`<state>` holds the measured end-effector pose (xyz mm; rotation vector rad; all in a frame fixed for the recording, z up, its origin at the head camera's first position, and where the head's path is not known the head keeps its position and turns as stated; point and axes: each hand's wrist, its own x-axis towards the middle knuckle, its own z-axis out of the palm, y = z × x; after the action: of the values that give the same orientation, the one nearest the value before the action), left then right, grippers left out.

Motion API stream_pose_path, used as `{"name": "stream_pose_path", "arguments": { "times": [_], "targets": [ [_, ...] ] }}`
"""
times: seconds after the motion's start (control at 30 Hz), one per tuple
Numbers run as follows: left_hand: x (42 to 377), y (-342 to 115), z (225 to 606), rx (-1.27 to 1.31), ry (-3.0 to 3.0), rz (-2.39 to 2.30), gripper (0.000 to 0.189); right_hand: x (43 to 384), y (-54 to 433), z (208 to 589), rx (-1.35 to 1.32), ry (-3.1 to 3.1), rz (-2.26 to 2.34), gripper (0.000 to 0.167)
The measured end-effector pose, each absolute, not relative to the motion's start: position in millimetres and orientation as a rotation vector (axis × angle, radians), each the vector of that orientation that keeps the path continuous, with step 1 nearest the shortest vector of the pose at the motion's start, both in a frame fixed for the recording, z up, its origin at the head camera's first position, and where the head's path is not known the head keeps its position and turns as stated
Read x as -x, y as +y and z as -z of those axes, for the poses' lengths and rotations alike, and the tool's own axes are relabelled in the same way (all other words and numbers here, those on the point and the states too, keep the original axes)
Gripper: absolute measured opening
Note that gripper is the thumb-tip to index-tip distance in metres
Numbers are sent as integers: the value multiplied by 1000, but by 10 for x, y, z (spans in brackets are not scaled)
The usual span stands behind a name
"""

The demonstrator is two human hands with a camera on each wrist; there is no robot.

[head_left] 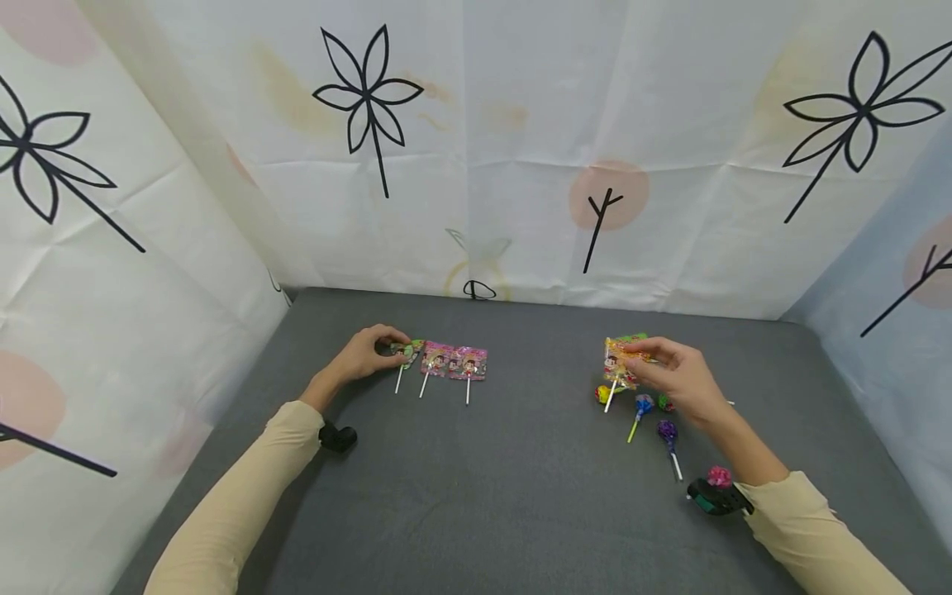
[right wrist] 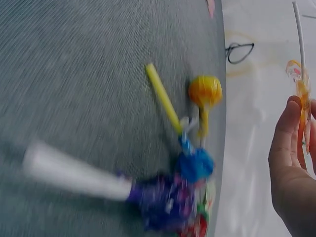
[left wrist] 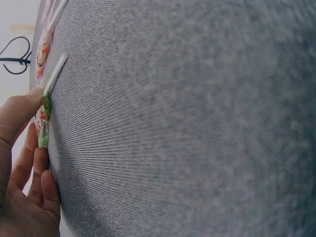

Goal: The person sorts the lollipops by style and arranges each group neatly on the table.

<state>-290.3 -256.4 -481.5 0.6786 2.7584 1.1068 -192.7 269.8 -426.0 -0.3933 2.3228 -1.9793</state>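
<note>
At the left of the table, my left hand (head_left: 364,354) pinches the edge of a green-wrapped flat lollipop (head_left: 405,354), thumb on the near side in the left wrist view. Two pink-wrapped flat lollipops (head_left: 435,360) lie beside it in a row, sticks toward me. On the right, my right hand (head_left: 678,376) holds an orange-wrapped flat lollipop (head_left: 617,364) between thumb and fingers, its white stick free. In the right wrist view this orange lollipop (right wrist: 303,91) is up off the table. Part of a green wrapper (head_left: 632,337) shows behind it.
Below and around the right hand lie round lollipops: yellow (right wrist: 205,91), blue (head_left: 644,404), purple (head_left: 668,430), a red-and-green one (head_left: 665,402) and a pink one (head_left: 719,476) by the wrist camera. The grey table (head_left: 476,496) meets patterned cloth walls (head_left: 521,231) behind and at both sides.
</note>
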Motion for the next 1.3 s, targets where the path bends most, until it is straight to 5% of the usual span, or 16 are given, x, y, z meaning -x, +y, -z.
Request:
{"name": "stream_pose_path", "arguments": {
  "times": [1.3],
  "targets": [
    [2912,-2572,4821,-692,2769,-1099,30,2237,1943,4491,493,2246,1884,32]
  ]
}}
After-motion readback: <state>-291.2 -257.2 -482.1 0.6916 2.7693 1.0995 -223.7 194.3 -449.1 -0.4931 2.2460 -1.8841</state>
